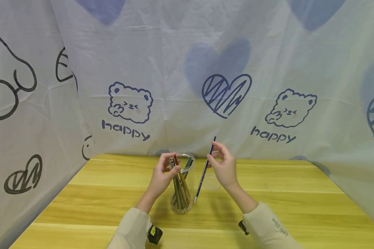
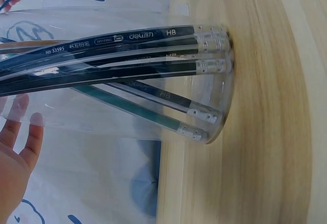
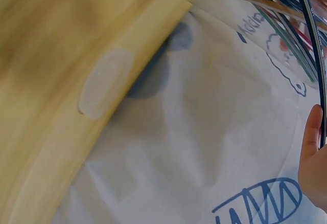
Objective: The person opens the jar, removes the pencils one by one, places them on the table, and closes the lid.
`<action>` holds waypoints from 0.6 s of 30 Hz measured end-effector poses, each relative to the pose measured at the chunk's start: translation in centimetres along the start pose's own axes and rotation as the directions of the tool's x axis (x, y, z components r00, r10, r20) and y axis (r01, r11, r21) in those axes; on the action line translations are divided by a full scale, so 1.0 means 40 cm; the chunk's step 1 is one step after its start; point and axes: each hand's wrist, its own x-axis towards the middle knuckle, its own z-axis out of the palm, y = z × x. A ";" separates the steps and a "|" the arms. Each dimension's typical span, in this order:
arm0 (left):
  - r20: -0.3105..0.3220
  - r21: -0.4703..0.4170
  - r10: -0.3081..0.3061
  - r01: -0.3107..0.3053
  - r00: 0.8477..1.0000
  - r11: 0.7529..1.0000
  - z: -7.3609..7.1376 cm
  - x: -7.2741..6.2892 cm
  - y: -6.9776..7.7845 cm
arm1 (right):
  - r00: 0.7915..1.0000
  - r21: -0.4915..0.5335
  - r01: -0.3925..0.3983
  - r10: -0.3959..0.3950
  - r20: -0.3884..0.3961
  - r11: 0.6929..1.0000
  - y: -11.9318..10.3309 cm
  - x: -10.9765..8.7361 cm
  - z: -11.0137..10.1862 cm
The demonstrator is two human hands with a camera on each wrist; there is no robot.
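A tall clear plastic jar (image 1: 189, 186) stands upright on the table with several pencils (image 1: 180, 193) leaning inside, mostly dark, with green, red and yellowish ones among them. Their eraser ends (image 2: 209, 65) rest at the jar's bottom in the left wrist view. My left hand (image 1: 162, 174) grips the jar at its rim, thumb and fingers around the near left side by the pencil tops. To the right of the jar, my right hand (image 1: 224, 167) pinches a dark pencil (image 1: 202, 178) near its upper end. This pencil slants, eraser end down, outside the jar.
A clear round lid (image 3: 107, 83) lies on the wooden table (image 1: 283, 193), just right of the jar. Behind the table hangs a pale cloth (image 1: 168, 86) printed with hearts and bears. Another cloth side (image 1: 50, 121) closes off the left.
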 end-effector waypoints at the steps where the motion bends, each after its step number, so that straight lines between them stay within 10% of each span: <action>1: -0.001 0.000 0.000 0.000 1.000 1.000 0.000 0.000 0.001 | 1.000 -0.006 -0.011 0.011 0.009 1.000 0.005 -0.002 0.001; 18: -0.010 0.003 0.010 -0.010 1.000 1.000 0.000 0.001 0.000 | 0.978 -0.008 -0.191 0.191 0.079 0.982 0.061 -0.026 -0.002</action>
